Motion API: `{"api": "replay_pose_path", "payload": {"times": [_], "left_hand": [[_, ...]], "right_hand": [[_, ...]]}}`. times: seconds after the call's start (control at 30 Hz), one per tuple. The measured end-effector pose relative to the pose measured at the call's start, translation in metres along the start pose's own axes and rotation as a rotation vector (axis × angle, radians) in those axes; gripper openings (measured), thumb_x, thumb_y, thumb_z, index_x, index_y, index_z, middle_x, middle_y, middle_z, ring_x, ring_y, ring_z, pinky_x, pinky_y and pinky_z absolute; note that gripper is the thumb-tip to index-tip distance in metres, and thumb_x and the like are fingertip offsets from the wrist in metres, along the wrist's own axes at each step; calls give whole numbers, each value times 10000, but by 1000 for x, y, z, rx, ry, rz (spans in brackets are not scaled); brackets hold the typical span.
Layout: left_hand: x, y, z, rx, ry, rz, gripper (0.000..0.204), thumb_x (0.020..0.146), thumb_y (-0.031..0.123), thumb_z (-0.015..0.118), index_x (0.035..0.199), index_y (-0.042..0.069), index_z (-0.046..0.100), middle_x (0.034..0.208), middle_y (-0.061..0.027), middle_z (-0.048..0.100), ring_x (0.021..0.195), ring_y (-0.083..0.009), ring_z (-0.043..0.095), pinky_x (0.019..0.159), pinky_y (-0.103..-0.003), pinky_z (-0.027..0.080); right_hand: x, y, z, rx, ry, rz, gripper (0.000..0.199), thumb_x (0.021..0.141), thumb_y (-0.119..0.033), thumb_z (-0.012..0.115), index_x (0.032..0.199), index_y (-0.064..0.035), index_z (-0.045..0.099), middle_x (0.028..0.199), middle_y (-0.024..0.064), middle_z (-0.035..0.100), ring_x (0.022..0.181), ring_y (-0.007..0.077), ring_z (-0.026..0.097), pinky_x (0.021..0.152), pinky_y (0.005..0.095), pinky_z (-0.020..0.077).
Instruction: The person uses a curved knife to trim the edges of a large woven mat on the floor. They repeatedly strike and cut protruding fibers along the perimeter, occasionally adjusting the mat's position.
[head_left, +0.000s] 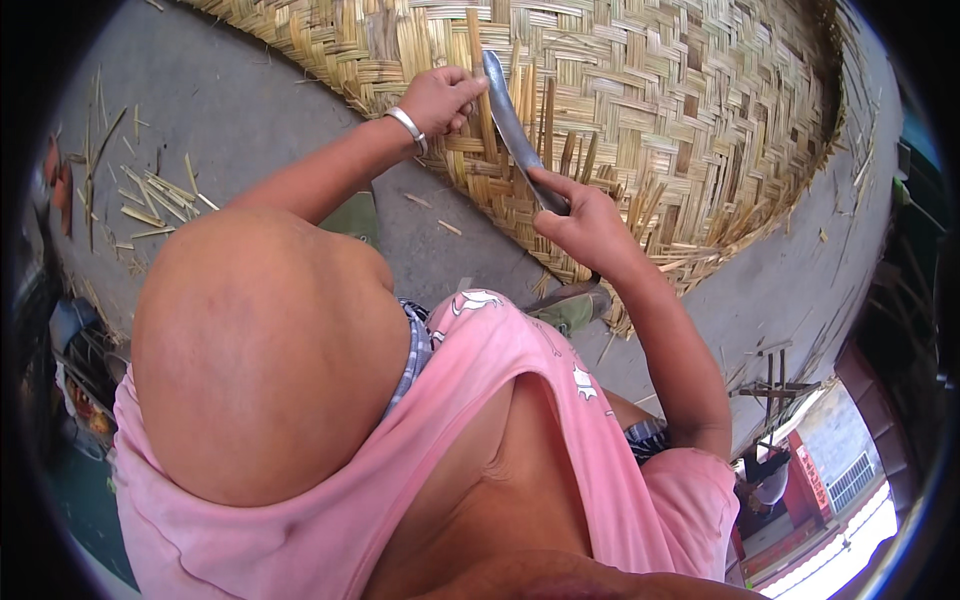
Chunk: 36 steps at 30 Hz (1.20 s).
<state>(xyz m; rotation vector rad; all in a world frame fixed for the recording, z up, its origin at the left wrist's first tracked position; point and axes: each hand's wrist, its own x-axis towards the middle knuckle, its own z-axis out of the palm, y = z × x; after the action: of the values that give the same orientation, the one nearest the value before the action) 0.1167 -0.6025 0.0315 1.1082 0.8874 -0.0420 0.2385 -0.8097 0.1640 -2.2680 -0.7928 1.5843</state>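
Observation:
A large woven mat of split reed or bamboo strips (pixel 640 90) lies in front of me, with loose strip ends standing up along its near edge. My right hand (pixel 588 222) is wrapped round the dark handle of a long, slightly curved knife (pixel 512 125). Its grey blade points up and away across the mat, the tip close to my left fingers. With thumb and fingertips, my left hand (pixel 447 102) pinches an upright strip (pixel 486 125) at the mat's edge, just left of the blade. A silver bangle (pixel 408 128) circles the left wrist.
Cut strip pieces (pixel 165 195) are scattered over the grey floor (pixel 260 110) at the left. Green shoes (pixel 568 312) show close to the mat's near edge. Further right, a small wooden stool or frame (pixel 772 388) stands on the floor, and another person (pixel 768 490) is farther off.

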Motion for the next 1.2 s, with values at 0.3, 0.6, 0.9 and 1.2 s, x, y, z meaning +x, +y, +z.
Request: {"api": "replay_pose_path", "payload": {"times": [0.3,0.6,0.9,1.2], "left_hand": [[-10,12,0,-237,-39,-144,307,944,359,625,802,96,556,630,8,577,438,-72,522,362,-216,359],[-32,25,14,-304,-15,-275,246,935,286,629,789,111,536,596,31,539,413,-64,487,343,-198,342],[4,15,31,-225,236,-268,222,924,265,635,805,92,560,610,5,597,423,-74,538,337,-205,397],[13,29,14,825,31,81,437,842,443,709,692,50,588,584,-63,588,461,-153,576,447,-327,452]], "right_hand": [[-4,-9,-9,-103,-26,55,599,769,-293,638,1347,-157,558,821,188,684,781,323,678,745,406,520],[18,5,27,-469,129,11,620,804,-345,621,1400,-266,469,835,135,702,785,321,683,720,447,545],[22,12,35,-569,153,-59,638,811,-338,631,1418,-287,439,794,152,694,736,333,683,692,460,552],[16,12,32,-611,158,-55,643,808,-318,634,1417,-279,431,763,176,678,718,349,680,665,475,548]]}}
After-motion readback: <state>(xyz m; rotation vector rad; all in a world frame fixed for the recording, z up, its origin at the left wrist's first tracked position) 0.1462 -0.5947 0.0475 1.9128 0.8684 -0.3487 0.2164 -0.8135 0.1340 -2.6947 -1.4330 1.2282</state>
